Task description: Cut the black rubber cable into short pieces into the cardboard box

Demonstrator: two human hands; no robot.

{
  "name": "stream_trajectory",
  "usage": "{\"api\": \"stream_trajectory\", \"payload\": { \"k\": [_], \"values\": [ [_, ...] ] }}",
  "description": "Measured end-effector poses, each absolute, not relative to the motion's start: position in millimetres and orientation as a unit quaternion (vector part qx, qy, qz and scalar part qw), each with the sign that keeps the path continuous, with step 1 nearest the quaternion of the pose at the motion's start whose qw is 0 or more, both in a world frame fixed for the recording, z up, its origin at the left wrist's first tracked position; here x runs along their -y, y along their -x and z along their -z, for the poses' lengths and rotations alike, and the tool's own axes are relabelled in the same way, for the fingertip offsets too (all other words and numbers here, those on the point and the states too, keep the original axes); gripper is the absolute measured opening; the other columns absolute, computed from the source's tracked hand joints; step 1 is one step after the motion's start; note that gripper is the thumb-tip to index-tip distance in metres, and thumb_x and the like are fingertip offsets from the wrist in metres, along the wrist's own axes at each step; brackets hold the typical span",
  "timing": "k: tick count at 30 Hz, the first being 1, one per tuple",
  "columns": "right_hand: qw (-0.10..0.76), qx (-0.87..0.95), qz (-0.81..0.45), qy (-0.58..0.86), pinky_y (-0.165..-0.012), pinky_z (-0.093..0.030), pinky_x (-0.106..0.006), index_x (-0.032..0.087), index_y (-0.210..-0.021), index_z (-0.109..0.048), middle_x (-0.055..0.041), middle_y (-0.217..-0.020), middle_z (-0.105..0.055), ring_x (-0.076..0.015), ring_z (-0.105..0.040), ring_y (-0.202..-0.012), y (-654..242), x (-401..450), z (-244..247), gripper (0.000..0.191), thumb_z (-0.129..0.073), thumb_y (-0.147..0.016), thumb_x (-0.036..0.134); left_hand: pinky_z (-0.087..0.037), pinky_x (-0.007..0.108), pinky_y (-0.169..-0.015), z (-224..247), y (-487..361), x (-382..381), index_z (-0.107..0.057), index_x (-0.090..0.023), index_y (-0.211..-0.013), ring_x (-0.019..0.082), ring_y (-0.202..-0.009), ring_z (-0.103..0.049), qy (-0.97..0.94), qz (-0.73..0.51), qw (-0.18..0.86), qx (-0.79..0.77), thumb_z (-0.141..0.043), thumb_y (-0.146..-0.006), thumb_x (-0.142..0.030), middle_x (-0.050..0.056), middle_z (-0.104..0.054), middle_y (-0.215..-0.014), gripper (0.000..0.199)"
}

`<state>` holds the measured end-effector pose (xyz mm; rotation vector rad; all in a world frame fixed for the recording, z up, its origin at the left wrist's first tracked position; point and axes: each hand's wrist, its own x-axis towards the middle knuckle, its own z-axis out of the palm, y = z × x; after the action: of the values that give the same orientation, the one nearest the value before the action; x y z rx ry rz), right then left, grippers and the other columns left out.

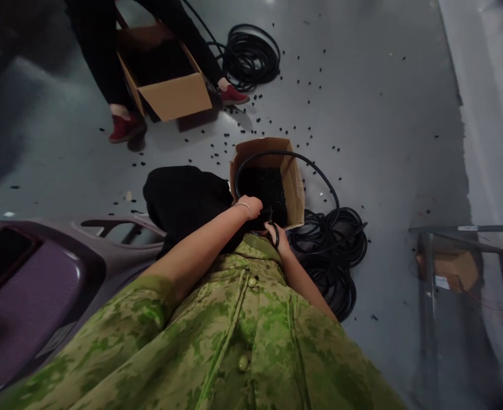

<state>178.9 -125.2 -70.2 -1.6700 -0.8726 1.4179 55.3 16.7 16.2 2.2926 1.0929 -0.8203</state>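
My left hand (252, 206), with a bracelet at its wrist, is closed at the near left side of an open cardboard box (294, 193). A black hose (277, 152) arches over the box and curves down to this hand. In my right hand (282, 239) is a pair of scissors (275, 232) with black loop handles, its blades pointing away from me over the box's near edge. Whether the blades touch the hose is too dark to tell. Many small black pieces (262, 182) lie inside the box.
Black hose coils (340, 245) lie right of the box. Ahead, a person's legs (93, 51) straddle another cardboard box (176, 97), beside another hose coil (251, 57). Black bits dot the floor. A purple chair (41, 307) with a phone (3, 259) stands left; a metal frame (433, 285) stands right.
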Motion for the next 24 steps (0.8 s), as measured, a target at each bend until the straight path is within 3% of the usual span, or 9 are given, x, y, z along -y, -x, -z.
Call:
{"api": "stream_trajectory", "payload": {
  "k": [6, 16, 18, 24],
  "values": [
    [0.376, 0.346, -0.553, 0.658, -0.063, -0.047, -0.027, 0.020, -0.082, -0.066, -0.0001, -0.066, -0.066, -0.0178, -0.060, -0.064, -177, 123, 67, 0.042, -0.060, -0.083, 0.062, -0.048, 0.033, -0.101, -9, -53, -19, -0.077, -0.027, -0.115, 0.026, -0.121, -0.065, -0.833, 0.291, 0.246, -0.402, -0.061, -0.091, -0.028, 0.010, -0.074, -0.123, 0.029],
    [0.341, 0.427, -0.473, 0.691, -0.065, -0.049, -0.027, 0.016, -0.085, -0.072, -0.0032, -0.071, -0.068, -0.0189, -0.061, -0.069, -170, 125, 88, 0.041, -0.061, -0.083, 0.055, -0.049, 0.041, -0.102, 1, -50, -23, -0.078, -0.022, -0.114, 0.032, -0.121, -0.065, -0.819, 0.285, 0.262, -0.423, -0.066, -0.084, -0.023, 0.016, -0.073, -0.126, 0.033],
    [0.330, 0.432, -0.467, 0.697, -0.068, -0.051, -0.028, 0.017, -0.086, -0.073, -0.0035, -0.075, -0.071, -0.0202, -0.063, -0.073, -170, 124, 90, 0.034, -0.062, -0.083, 0.049, -0.044, 0.046, -0.107, 1, -50, -22, -0.079, -0.021, -0.111, 0.033, -0.121, -0.064, -0.819, 0.288, 0.254, -0.427, -0.067, -0.082, -0.020, 0.017, -0.073, -0.124, 0.031],
    [0.279, 0.459, -0.450, 0.713, -0.077, -0.051, -0.029, 0.020, -0.091, -0.076, -0.0033, -0.082, -0.075, -0.0214, -0.067, -0.079, -168, 123, 88, 0.022, -0.061, -0.078, 0.029, -0.014, 0.068, -0.118, 4, -46, -20, -0.079, -0.029, -0.114, 0.038, -0.127, -0.058, -0.811, 0.273, 0.205, -0.476, -0.073, -0.079, -0.024, 0.012, -0.076, -0.118, 0.035]
  ]
}}
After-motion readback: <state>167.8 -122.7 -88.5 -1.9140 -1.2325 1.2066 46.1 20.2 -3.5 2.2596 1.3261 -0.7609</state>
